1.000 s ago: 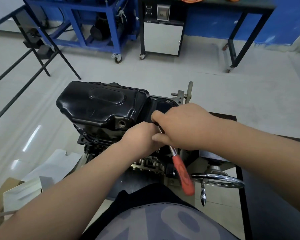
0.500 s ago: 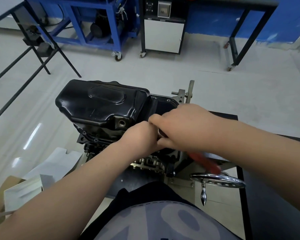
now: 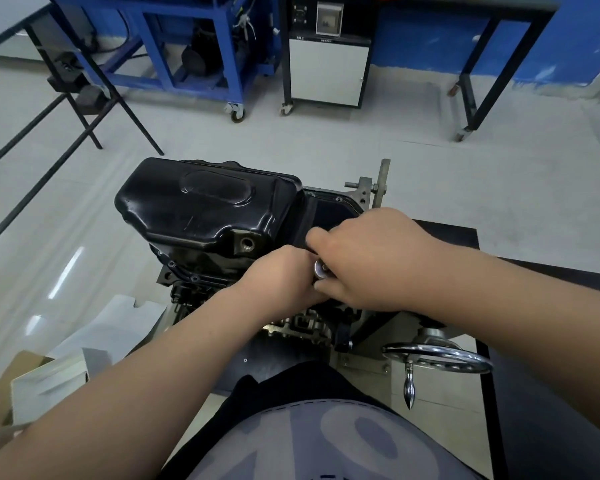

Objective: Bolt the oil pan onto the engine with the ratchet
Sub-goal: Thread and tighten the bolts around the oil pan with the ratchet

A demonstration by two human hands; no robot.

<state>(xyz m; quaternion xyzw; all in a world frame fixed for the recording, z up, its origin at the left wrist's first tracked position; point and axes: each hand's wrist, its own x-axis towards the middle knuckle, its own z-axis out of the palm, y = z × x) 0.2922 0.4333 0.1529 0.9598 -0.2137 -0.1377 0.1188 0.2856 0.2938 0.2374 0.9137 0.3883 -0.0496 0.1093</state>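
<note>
A glossy black oil pan [image 3: 205, 206] sits on top of the engine [image 3: 305, 323], which is mounted on a stand. My left hand [image 3: 281, 278] and my right hand [image 3: 371, 258] meet at the pan's near right edge. Between them shows the ratchet's round chrome head [image 3: 321, 269]. My right hand grips the ratchet just behind the head, and its red handle is hidden under that hand. My left hand's fingers curl around the part below the head; what they hold there is hidden.
A chrome handwheel [image 3: 440, 358] with a crank knob juts from the stand at lower right. Cardboard and white boxes [image 3: 45, 379] lie on the floor at lower left. Blue carts [image 3: 187, 46], a white cabinet [image 3: 328, 64] and black table legs stand farther back.
The ratchet's red handle swung from pointing toward me round to the right and is now hidden under my right hand. Both hands stayed at the pan's near edge.
</note>
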